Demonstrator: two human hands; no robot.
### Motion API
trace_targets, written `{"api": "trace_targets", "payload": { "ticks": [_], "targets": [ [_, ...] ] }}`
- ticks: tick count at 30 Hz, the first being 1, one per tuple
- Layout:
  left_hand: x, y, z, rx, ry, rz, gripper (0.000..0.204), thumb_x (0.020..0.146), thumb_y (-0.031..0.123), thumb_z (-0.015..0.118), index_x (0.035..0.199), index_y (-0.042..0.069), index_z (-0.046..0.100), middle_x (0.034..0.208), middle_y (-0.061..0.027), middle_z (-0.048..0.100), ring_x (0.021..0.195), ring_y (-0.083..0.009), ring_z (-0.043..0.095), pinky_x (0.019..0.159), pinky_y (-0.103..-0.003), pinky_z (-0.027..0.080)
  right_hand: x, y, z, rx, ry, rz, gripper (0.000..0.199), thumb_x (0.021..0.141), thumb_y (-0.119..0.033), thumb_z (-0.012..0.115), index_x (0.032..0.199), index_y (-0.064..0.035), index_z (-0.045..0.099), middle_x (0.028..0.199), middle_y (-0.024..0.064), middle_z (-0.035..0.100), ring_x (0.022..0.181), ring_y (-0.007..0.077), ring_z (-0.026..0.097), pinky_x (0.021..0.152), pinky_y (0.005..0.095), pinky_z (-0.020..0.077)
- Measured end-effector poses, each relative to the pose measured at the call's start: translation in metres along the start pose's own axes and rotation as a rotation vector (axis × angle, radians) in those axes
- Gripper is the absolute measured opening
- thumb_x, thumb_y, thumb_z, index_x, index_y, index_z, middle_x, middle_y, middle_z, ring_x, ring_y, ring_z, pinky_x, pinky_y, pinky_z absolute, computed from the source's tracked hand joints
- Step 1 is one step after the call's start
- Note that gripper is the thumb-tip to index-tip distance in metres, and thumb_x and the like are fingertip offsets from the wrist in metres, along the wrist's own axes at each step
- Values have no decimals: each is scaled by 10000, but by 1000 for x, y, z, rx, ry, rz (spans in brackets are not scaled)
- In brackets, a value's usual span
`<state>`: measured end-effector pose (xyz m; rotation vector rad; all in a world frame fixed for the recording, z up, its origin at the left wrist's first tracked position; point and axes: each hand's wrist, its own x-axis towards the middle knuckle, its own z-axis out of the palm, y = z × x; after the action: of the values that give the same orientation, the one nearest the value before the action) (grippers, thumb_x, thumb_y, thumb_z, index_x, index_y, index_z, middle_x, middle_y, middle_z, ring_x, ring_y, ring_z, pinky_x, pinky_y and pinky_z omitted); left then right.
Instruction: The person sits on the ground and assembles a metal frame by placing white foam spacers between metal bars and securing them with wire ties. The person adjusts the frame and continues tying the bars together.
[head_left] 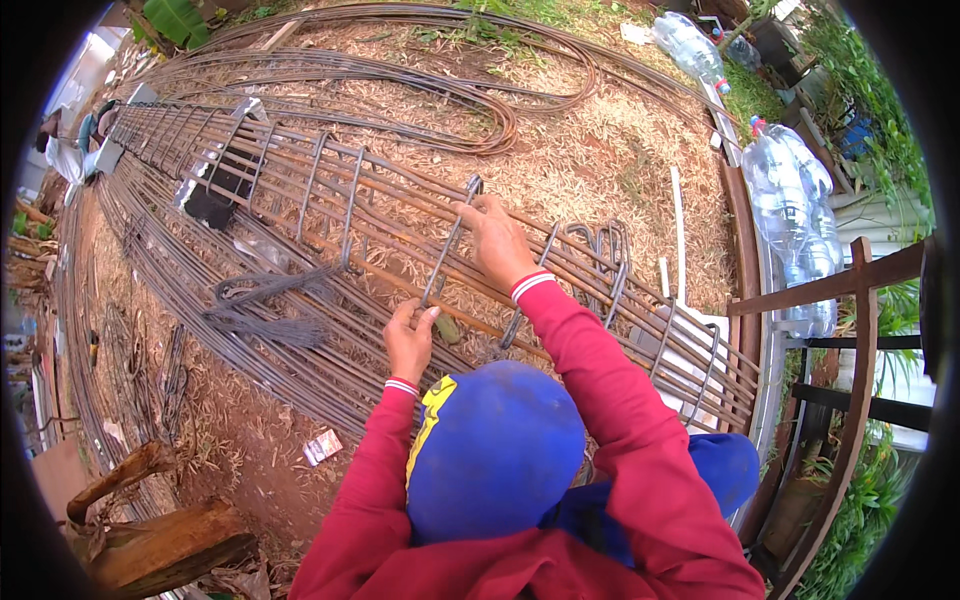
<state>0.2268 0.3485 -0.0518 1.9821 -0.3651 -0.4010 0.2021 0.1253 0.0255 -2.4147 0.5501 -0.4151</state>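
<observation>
A long cage of rusty steel bars (400, 190) crosses in front of me, ringed by several bent steel stirrups (353, 205). One stirrup (447, 250) slants between my hands. My right hand (497, 243) is closed around its far upper part, over the bars. My left hand (409, 342) pinches at its near lower end, the thumb pointing up; the contact is partly hidden. A few loose stirrups (598, 250) lie among the bars right of my right hand. A bundle of thin grey tie wire (270, 305) rests on the bars left of my left hand.
White and black blocks (215, 190) sit under the cage. Long loose rods (200, 290) lie alongside, and looped rods (480, 110) beyond. Large clear plastic bottles (790, 205) stand by a brown metal frame (860, 330) at right. Cut logs (165, 550) lie lower left. Another person (88, 130) is at the far end.
</observation>
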Motion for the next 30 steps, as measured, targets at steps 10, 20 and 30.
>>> {"api": "trace_targets", "payload": {
  "ticks": [10, 20, 30],
  "targets": [
    [-5, 26, -8, -118, -26, 1, 216, 920, 144, 737, 1025, -44, 723, 884, -106, 698, 626, -145, 662, 582, -282, 518, 16, 20, 6, -250, -196, -305, 253, 829, 10, 596, 1034, -70, 722, 1176, 126, 593, 1154, 322, 570, 934, 435, 521],
    [124, 60, -71, 634, 429, 380, 297, 888, 201, 727, 1117, 16, 689, 1067, -180, 618, 967, -378, 606, 858, -479, 487, -9, -2, -42, 26, 53, -263, 232, 895, -29, 660, 1123, -42, 700, 1148, 162, 650, 937, 346, 676, 812, 411, 566],
    [148, 47, -58, 467, 389, 232, 165, 888, 135, 720, 983, 1, 704, 956, -226, 719, 911, -412, 680, 810, -478, 516, -97, 22, -62, 317, 421, 241, 189, 935, -84, 670, 1095, 5, 716, 990, 136, 718, 861, 194, 674, 760, 326, 536]
  ]
}}
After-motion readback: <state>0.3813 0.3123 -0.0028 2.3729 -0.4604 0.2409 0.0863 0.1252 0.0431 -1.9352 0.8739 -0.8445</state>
